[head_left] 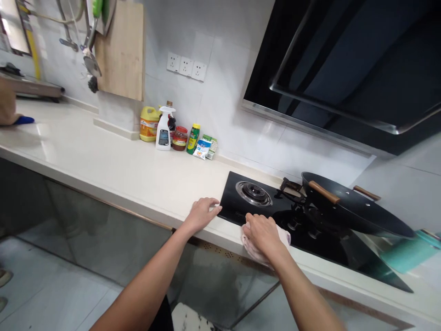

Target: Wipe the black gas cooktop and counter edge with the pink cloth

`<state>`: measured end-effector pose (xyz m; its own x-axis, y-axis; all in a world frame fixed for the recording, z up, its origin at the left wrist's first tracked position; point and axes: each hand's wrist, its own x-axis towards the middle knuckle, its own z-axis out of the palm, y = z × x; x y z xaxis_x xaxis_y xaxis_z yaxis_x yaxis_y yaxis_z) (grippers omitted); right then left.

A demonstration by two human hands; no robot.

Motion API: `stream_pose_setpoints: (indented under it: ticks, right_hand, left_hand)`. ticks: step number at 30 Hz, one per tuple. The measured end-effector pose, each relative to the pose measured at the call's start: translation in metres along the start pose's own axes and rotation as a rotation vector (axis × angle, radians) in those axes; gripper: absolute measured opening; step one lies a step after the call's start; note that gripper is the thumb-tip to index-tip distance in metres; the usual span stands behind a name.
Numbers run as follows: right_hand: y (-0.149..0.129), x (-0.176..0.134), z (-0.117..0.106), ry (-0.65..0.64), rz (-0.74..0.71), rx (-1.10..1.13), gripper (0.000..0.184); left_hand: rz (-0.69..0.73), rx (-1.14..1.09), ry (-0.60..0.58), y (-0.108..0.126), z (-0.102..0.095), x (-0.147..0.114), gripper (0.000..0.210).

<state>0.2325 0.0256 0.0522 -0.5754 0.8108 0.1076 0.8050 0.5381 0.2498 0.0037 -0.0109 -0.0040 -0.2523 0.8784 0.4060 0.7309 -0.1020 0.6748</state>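
My right hand (262, 231) presses a pale, bunched cloth (253, 250) at the front edge of the black gas stove (230, 209), with its fingers curled over the cloth. Part of the cloth hangs over the counter's edge. My left hand (201, 215) is by the stove's left front corner, its fingers stretched out, the thumb apart and nothing in them. Whether its fingertips touch the glass I cannot tell. Behind my hands is the bare left burner (254, 193). A black wok (354, 207) with wooden handles sits tilted on the right side of the stove.
Against the wall stand a white spray bottle (164, 131), a yellow jug (149, 124), a red-lidded jar (179, 139), a green bottle (193, 139) and small packets (202, 149). A range hood (344, 69) overhangs the stove. A teal container (411, 253) is far right. Another person's arm (7, 103) shows at left.
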Motion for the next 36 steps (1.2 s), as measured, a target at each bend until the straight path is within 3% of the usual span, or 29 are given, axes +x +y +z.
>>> stream_pose_setpoints:
  ticks: [5,14,18,22,26,36]
  right_hand:
    - [0.019,0.000,0.002,-0.053,0.052,0.051,0.024]
    - [0.143,-0.067,0.029,-0.116,0.236,-0.090,0.028]
    - [0.159,-0.078,0.042,-0.046,0.132,-0.240,0.025]
    - [0.146,-0.070,0.044,0.022,-0.020,-0.310,0.026]
    - [0.119,-0.055,0.035,0.030,-0.093,-0.210,0.018]
    - [-0.002,0.015,0.017,0.200,-0.337,0.042,0.015]
  left_hand:
    - [0.002,0.070,-0.017,0.004,-0.004,0.001,0.040]
    - [0.003,0.099,-0.023,0.007,-0.002,0.004,0.041]
    - [0.006,0.100,-0.022,0.009,0.000,0.005,0.041]
    - [0.027,0.081,-0.009,0.011,-0.001,0.004,0.046]
    - [0.026,0.046,-0.001,0.013,-0.003,0.001,0.047]
    - [0.029,-0.008,0.039,0.012,-0.001,-0.001,0.050]
